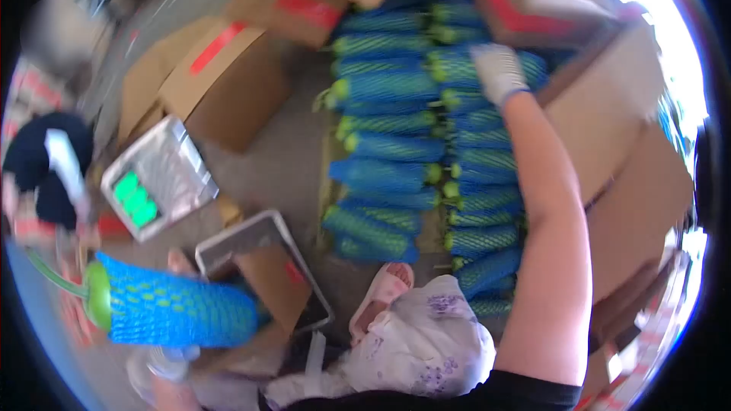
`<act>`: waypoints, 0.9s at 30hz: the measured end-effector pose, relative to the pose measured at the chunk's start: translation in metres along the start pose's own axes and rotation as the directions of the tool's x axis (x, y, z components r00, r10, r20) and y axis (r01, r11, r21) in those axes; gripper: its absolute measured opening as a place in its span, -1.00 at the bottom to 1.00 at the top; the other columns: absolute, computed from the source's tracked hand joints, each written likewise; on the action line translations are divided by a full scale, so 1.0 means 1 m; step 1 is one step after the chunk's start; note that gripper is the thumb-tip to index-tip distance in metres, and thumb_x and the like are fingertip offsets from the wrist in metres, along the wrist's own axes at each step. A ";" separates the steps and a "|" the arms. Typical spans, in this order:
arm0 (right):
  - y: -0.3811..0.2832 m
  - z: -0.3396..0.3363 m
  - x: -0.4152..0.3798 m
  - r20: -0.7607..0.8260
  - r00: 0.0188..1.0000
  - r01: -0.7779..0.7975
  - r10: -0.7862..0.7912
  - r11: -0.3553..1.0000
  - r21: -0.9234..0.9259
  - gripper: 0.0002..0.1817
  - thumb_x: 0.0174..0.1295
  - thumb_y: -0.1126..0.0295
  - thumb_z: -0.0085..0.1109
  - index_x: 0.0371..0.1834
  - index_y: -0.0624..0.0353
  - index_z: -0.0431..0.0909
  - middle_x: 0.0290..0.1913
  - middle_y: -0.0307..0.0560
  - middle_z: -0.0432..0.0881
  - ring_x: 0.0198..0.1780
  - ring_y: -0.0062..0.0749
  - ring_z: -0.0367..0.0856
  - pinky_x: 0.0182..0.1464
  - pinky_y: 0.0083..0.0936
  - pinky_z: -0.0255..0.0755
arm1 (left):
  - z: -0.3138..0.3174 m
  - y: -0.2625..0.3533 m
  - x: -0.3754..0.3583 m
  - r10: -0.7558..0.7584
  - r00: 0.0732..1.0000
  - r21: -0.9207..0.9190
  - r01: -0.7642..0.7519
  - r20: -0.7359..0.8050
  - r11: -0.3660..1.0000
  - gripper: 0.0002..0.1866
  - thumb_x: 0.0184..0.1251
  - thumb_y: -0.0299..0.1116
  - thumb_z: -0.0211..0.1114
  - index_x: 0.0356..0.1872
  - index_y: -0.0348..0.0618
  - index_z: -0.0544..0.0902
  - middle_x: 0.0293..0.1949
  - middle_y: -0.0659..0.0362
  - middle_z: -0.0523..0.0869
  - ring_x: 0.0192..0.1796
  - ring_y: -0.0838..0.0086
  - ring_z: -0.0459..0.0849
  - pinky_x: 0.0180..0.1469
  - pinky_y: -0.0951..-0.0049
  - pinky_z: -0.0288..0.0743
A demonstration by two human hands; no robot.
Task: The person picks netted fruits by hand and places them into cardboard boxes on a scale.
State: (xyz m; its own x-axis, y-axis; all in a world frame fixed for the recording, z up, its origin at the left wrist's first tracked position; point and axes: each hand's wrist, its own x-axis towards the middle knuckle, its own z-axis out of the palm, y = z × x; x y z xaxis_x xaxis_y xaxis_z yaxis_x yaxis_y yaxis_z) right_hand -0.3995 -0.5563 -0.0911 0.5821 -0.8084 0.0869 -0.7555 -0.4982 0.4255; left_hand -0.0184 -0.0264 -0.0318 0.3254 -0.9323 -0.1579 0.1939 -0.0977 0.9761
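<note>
At lower left, a long green gourd in a blue foam net tilts close to the camera, its stem pointing up and left. My left hand, in a pale glove, is closed on it from below, partly hidden by the gourd. Farther off, my right hand, also gloved, reaches over packed rows of gourds in blue nets. Its blurred fingers rest on a net-wrapped gourd near the top of the right row.
Open cardboard boxes stand at upper left, with another box at upper right. Cardboard flaps line the right side. A metal-topped scale with a green display and a dark-framed tray lie at left. Another person is at far left.
</note>
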 end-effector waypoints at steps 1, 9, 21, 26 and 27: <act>-0.003 -0.012 0.002 0.117 0.992 0.058 -0.046 0.993 -0.102 -0.61 -0.15 0.50 0.40 -0.15 0.20 0.61 -0.10 0.19 0.66 0.02 0.05 0.65 0.09 -0.11 0.54 | -0.003 0.003 -0.033 -0.039 0.999 0.091 0.039 -0.011 0.995 0.07 -0.10 0.17 0.58 0.42 -0.17 0.30 0.10 0.01 0.63 0.17 0.18 0.61 0.18 0.17 0.55; -0.084 -0.076 -0.055 -0.013 0.987 -0.048 0.158 0.381 0.923 -0.30 0.01 0.38 0.51 0.25 0.25 0.41 -0.02 -0.02 0.69 -0.03 -0.27 0.68 0.12 -0.35 0.52 | -0.059 0.060 -0.013 -0.485 0.874 0.649 0.370 -0.001 0.665 -0.11 -0.26 -0.31 0.66 0.27 -0.17 0.49 0.07 0.12 0.66 0.16 0.36 0.61 0.30 0.34 0.42; -0.240 -0.301 -0.178 -0.202 0.957 0.164 -0.207 -0.186 0.969 -0.29 -0.29 0.42 0.59 0.09 0.23 0.58 -0.03 -0.15 0.70 0.00 -0.36 0.64 0.13 -0.33 0.50 | -0.093 -0.075 -0.006 -0.605 0.717 0.916 -0.120 0.347 0.383 -0.05 -0.19 -0.08 0.57 0.30 -0.31 0.40 0.10 -0.24 0.63 0.17 -0.04 0.60 0.27 0.19 0.46; -0.298 -0.350 -0.179 -0.229 0.901 0.167 -0.368 -0.194 0.967 -0.37 -0.26 0.51 0.60 0.01 0.22 0.57 -0.11 -0.24 0.69 -0.11 -0.54 0.61 0.01 -0.47 0.52 | -0.065 -0.066 0.003 -0.732 0.665 0.986 -0.037 0.147 0.165 -0.04 -0.11 0.00 0.50 0.33 -0.34 0.37 0.08 -0.24 0.65 0.16 -0.02 0.63 0.24 0.19 0.50; -0.309 -0.358 -0.179 -0.234 0.878 0.195 -0.417 -0.136 0.971 -0.34 -0.23 0.47 0.62 0.05 0.21 0.55 -0.09 -0.25 0.68 -0.10 -0.55 0.61 0.02 -0.48 0.52 | -0.056 -0.081 0.001 -0.702 0.704 0.993 -0.047 0.107 0.104 -0.08 -0.07 0.01 0.47 0.31 -0.35 0.38 0.09 -0.21 0.66 0.16 0.02 0.65 0.21 0.20 0.53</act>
State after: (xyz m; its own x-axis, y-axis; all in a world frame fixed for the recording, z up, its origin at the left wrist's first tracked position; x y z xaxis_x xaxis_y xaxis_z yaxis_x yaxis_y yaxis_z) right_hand -0.1627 -0.1455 0.0843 0.8966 -0.4289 0.1100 -0.0763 -0.3943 -0.9158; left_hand 0.0178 -0.0002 -0.1191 -0.0059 -0.6251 -0.7805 -0.9145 -0.3124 0.2571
